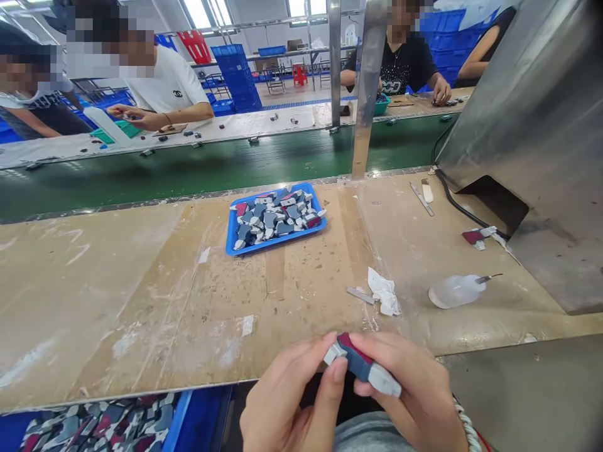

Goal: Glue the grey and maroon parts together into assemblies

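Just past the table's near edge, a small moulded plastic part (360, 364) in dark blue-grey, maroon and light grey is held between my two hands. My left hand (296, 395) pinches its light grey left end between thumb and finger. The fingers of my right hand (405, 383) close round its maroon top and its light grey right end. On the table beyond sits a blue tray (228, 242) heaped with similar parts. Below the table edge at lower left, a blue bin (181, 420) holds many more of them.
A squeeze bottle (455, 292) with a thin nozzle lies on its side at right, near crumpled tissue (384, 292) and a metal strip (360, 295). A metal housing (537, 125) and post (367, 94) stand beyond. Across the green conveyor (292, 154), several people handle small parts.
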The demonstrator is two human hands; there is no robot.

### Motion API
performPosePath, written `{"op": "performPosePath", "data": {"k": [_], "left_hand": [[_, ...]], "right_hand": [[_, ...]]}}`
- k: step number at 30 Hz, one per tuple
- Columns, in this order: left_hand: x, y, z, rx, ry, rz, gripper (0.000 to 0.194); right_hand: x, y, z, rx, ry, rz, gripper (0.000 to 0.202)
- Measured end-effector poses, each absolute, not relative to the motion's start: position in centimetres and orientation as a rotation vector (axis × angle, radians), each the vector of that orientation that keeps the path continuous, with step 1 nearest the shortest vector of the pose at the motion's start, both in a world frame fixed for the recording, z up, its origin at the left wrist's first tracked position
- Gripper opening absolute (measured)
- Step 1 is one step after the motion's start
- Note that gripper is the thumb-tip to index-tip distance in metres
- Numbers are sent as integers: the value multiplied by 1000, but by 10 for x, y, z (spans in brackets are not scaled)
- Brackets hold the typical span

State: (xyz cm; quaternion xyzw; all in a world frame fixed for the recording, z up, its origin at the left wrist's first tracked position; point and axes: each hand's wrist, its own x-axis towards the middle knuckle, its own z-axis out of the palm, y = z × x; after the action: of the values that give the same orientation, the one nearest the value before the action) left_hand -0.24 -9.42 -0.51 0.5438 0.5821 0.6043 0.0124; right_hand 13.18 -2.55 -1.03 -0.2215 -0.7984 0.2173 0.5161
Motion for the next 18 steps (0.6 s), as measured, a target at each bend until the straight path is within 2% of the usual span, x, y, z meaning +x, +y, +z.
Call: {"op": "performPosePath", "data": {"k": [2, 6, 8, 18], "left_hand": [[3, -94, -4, 1626, 1773, 1968, 28], [10, -94, -3, 1388, 1706, 2065, 27], [11, -94, -3, 1349, 1710, 2054, 26], [14, -89, -3, 1663, 1899, 2018, 25]], "right_hand": [[131, -29, -14, -531, -1909, 501, 20], [130, -38, -26, -492, -1820, 544, 39], [130, -39, -26, -479, -1813, 544, 42], [129, -36, -19, -610, -1812, 560, 19]]}}
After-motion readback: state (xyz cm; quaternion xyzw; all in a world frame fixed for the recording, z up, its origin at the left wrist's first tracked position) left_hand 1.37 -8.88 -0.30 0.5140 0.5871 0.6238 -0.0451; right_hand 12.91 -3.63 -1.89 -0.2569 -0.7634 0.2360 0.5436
